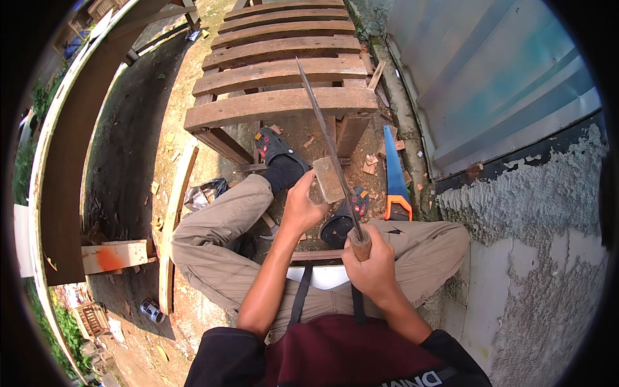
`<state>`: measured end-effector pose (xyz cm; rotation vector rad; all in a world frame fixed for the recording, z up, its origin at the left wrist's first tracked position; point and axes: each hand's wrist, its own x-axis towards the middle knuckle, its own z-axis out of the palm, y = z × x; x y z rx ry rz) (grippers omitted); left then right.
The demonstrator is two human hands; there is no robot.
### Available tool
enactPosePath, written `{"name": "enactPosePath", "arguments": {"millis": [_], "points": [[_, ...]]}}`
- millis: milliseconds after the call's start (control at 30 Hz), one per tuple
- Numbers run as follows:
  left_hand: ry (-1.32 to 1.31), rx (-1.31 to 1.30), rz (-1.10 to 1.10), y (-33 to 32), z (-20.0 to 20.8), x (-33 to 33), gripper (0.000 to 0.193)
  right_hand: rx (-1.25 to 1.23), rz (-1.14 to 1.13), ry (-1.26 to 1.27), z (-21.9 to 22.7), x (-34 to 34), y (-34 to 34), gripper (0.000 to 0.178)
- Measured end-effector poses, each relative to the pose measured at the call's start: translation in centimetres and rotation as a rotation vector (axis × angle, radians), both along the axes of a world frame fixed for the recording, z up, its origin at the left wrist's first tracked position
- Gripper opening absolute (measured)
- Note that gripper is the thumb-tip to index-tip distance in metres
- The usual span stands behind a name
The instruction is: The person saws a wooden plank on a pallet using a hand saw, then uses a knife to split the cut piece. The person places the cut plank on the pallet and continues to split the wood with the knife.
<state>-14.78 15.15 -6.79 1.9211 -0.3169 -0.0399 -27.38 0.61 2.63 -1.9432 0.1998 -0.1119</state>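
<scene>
My right hand (373, 263) is closed round the wooden handle of a long machete (322, 122). Its dark, narrow blade points up and away from me, tip over the slatted wooden bench (277, 106). In my left hand (302, 209) is a grey-brown rectangular block (330, 180), gripped at its left side between thumb and fingers. Whether it is stone or wood I cannot tell. The blade runs along the block's right edge; whether they touch is unclear. Both hands are above the gap between my bent legs.
A blue handsaw (396, 174) with an orange and black handle lies right of my foot. Wood chips (370, 164) litter the ground. A long wooden plank (175, 226) and a can (152, 311) are at left. A corrugated metal sheet (496, 77) and rough wall (535, 258) border the right.
</scene>
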Motion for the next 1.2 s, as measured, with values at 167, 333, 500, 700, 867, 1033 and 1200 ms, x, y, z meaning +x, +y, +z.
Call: {"name": "enactPosePath", "arguments": {"millis": [167,333,500,700,867,1033,1200], "points": [[-0.006,0.118,-0.028,0.3,0.1,-0.7,0.079,0.0,-0.023,-0.016,-3.1,-1.6,0.3,0.02],[0.022,0.158,0.017,0.5,-8.9,1.6,0.095,-0.013,-0.021,-0.032,-9.3,2.1,0.6,0.025],[-0.088,0.073,-0.02,-0.6,-3.2,2.4,0.061,-0.015,0.013,-0.035,-3.7,2.0,0.0,0.03],[0.027,0.111,-0.029,-0.3,2.3,-0.7,0.073,0.039,-0.009,0.002,1.9,-1.7,-0.3,0.029],[-0.09,0.176,0.095,-1.3,-9.2,0.9,0.089,0.032,-0.03,0.043,-10.5,2.0,-0.5,0.023],[0.082,0.122,0.012,-0.7,-7.0,2.5,0.073,0.027,0.003,0.067,-6.5,3.1,-0.9,0.028],[-0.01,0.163,0.019,0.2,-0.5,-0.4,0.068,0.075,0.006,-0.061,0.2,0.1,-0.2,0.022]]}}
